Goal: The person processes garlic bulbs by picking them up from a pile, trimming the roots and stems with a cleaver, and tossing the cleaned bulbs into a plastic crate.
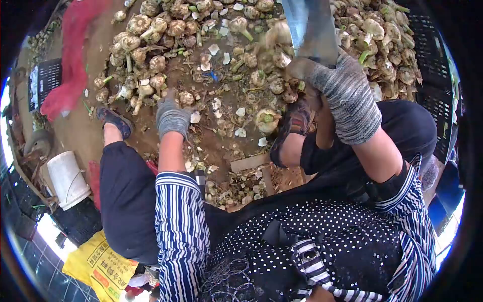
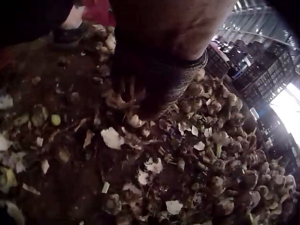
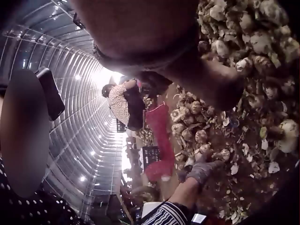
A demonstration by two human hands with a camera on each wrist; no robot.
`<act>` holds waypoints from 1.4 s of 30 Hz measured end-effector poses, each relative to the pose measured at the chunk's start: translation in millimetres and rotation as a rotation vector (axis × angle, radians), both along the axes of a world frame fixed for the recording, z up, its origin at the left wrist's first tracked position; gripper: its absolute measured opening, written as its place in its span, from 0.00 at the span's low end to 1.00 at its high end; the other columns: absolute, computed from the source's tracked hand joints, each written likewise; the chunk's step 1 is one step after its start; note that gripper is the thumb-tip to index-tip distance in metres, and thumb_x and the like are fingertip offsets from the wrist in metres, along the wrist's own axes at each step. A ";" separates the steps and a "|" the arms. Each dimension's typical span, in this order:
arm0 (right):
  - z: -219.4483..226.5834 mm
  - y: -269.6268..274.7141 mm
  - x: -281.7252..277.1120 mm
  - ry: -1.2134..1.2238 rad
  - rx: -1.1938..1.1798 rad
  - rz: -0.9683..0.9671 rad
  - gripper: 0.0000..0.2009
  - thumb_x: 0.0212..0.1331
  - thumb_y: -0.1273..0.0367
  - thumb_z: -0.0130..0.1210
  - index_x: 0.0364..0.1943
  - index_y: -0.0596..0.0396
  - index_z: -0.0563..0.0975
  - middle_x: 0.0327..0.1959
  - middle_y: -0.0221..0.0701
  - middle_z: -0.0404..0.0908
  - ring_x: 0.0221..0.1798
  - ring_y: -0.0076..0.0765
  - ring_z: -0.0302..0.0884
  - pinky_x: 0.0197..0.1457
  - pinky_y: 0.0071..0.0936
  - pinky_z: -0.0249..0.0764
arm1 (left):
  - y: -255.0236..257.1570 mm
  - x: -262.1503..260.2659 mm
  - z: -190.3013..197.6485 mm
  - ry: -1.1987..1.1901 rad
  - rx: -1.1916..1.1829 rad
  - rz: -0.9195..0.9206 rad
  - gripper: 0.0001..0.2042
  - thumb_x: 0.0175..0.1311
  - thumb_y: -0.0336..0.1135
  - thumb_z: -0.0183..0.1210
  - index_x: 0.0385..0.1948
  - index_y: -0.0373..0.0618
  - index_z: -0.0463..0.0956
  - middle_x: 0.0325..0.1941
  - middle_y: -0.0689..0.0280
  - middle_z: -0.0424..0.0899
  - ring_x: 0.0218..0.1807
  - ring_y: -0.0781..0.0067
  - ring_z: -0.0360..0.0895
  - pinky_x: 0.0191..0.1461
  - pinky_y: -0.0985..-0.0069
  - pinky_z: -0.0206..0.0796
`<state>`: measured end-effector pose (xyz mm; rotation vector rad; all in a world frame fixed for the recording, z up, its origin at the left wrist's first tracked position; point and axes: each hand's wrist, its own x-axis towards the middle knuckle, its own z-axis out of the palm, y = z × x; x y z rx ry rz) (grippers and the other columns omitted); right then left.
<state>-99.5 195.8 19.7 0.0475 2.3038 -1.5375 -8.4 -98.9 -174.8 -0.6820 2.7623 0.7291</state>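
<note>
A grey knitted glove covers my left hand (image 1: 172,118), which is low over the ground beside a bulb (image 1: 186,98) with a dirty skin. In the right wrist view the fingers of that left hand (image 3: 201,172) reach out among the bulbs; in the left wrist view they are dark. My gloved right hand (image 1: 347,90) grips a broad metal blade (image 1: 316,30), raised above the bulbs at the upper right. Its handle is hidden. The right wrist view shows this hand (image 3: 211,84) dark, without the blade visible.
Bulbs lie heaped at the upper left (image 1: 176,27) and upper right (image 1: 387,40). Peel scraps cover the ground between my feet. A red net (image 1: 78,50), a white bucket (image 1: 69,180) and black crates (image 1: 432,70) stand around. Another person (image 3: 126,105) is farther off.
</note>
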 end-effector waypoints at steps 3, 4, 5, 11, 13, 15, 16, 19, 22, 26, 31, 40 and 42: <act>2.8 -5.2 -2.5 -0.177 -0.042 0.043 0.10 0.52 0.64 0.57 0.30 0.58 0.75 0.12 0.24 0.69 0.14 0.20 0.66 0.17 0.18 0.62 | -5.4 3.2 -8.0 -0.084 -0.200 -0.110 0.20 0.50 0.33 0.61 0.49 0.48 0.73 0.42 0.52 0.79 0.44 0.56 0.77 0.49 0.67 0.69; 2.6 -6.3 -3.5 -0.173 -0.032 0.041 0.10 0.52 0.64 0.57 0.30 0.58 0.75 0.12 0.25 0.70 0.14 0.20 0.66 0.17 0.18 0.63 | -4.7 1.0 -16.1 -0.050 -0.167 -0.128 0.20 0.50 0.35 0.62 0.48 0.50 0.74 0.40 0.52 0.79 0.44 0.55 0.77 0.50 0.66 0.68; 3.2 -7.2 -0.8 -0.162 -0.020 0.037 0.10 0.52 0.64 0.57 0.30 0.58 0.75 0.11 0.26 0.70 0.14 0.20 0.66 0.17 0.19 0.63 | -5.9 1.8 -22.4 -0.035 -0.157 -0.127 0.20 0.50 0.35 0.62 0.48 0.50 0.74 0.40 0.52 0.79 0.44 0.55 0.77 0.50 0.66 0.68; 0.1 -3.9 0.7 -0.193 -0.117 -0.039 0.10 0.53 0.65 0.56 0.30 0.59 0.75 0.15 0.25 0.71 0.13 0.19 0.66 0.16 0.19 0.62 | -10.9 2.9 -8.3 0.082 0.783 0.763 0.16 0.51 0.39 0.64 0.40 0.43 0.76 0.33 0.65 0.80 0.35 0.73 0.76 0.37 0.76 0.69; 4.2 0.1 2.9 -0.216 -0.116 -0.050 0.10 0.53 0.65 0.56 0.28 0.59 0.75 0.15 0.25 0.71 0.13 0.19 0.66 0.16 0.19 0.62 | -9.0 3.5 4.8 0.151 0.973 0.777 0.15 0.52 0.40 0.63 0.40 0.45 0.76 0.33 0.65 0.80 0.35 0.73 0.76 0.36 0.75 0.70; 9.6 5.0 2.1 -0.219 -0.120 -0.059 0.10 0.53 0.65 0.56 0.27 0.59 0.76 0.15 0.25 0.71 0.13 0.19 0.66 0.16 0.19 0.62 | 3.0 0.5 27.4 0.275 1.376 0.799 0.14 0.55 0.43 0.61 0.39 0.48 0.75 0.35 0.64 0.80 0.36 0.73 0.77 0.34 0.73 0.72; 13.6 6.6 0.5 -0.192 -0.059 -0.035 0.10 0.52 0.65 0.56 0.27 0.59 0.76 0.15 0.25 0.72 0.14 0.19 0.67 0.17 0.19 0.62 | 18.1 -5.0 41.1 0.335 1.425 0.877 0.13 0.56 0.43 0.59 0.38 0.47 0.75 0.36 0.62 0.80 0.37 0.69 0.78 0.31 0.72 0.74; 33.3 11.7 3.9 -0.187 -0.223 -0.171 0.10 0.51 0.65 0.58 0.30 0.59 0.76 0.17 0.25 0.73 0.16 0.19 0.68 0.18 0.19 0.63 | 38.1 -11.3 62.1 0.305 1.764 0.880 0.13 0.56 0.40 0.58 0.41 0.45 0.73 0.38 0.60 0.79 0.35 0.65 0.77 0.32 0.74 0.75; 24.4 20.6 3.2 -0.084 -0.254 -0.185 0.11 0.51 0.65 0.59 0.32 0.59 0.76 0.18 0.25 0.73 0.17 0.18 0.68 0.18 0.19 0.63 | 44.4 -23.6 40.0 0.190 1.755 0.835 0.12 0.53 0.33 0.58 0.39 0.42 0.72 0.37 0.59 0.79 0.33 0.65 0.77 0.29 0.74 0.75; 13.5 26.5 -3.0 0.013 -0.270 -0.183 0.12 0.50 0.64 0.60 0.33 0.59 0.76 0.18 0.25 0.73 0.17 0.18 0.68 0.19 0.19 0.62 | 75.7 -58.5 24.4 -0.044 1.129 0.450 0.21 0.50 0.28 0.59 0.49 0.43 0.67 0.38 0.58 0.77 0.33 0.67 0.77 0.30 0.75 0.73; 11.1 28.3 -9.1 -0.196 -0.209 -0.045 0.13 0.52 0.63 0.58 0.34 0.60 0.76 0.16 0.24 0.70 0.15 0.19 0.64 0.18 0.18 0.61 | 117.2 -102.7 -0.9 0.049 0.368 -0.343 0.30 0.47 0.38 0.64 0.56 0.45 0.66 0.47 0.54 0.77 0.44 0.59 0.77 0.49 0.69 0.71; 27.5 12.0 -6.5 -0.230 -0.372 -0.206 0.12 0.53 0.63 0.57 0.32 0.59 0.76 0.14 0.25 0.69 0.13 0.20 0.63 0.18 0.19 0.60 | 89.9 -108.5 -23.0 -0.161 1.350 0.307 0.20 0.52 0.44 0.58 0.44 0.42 0.74 0.35 0.60 0.80 0.27 0.73 0.76 0.25 0.76 0.72; 33.3 14.6 -5.5 -0.304 -0.363 -0.138 0.12 0.54 0.65 0.57 0.34 0.60 0.76 0.15 0.24 0.69 0.16 0.21 0.64 0.20 0.20 0.63 | 77.2 -85.6 34.9 -0.036 1.685 0.460 0.22 0.51 0.45 0.58 0.45 0.40 0.73 0.35 0.58 0.80 0.26 0.70 0.78 0.22 0.75 0.74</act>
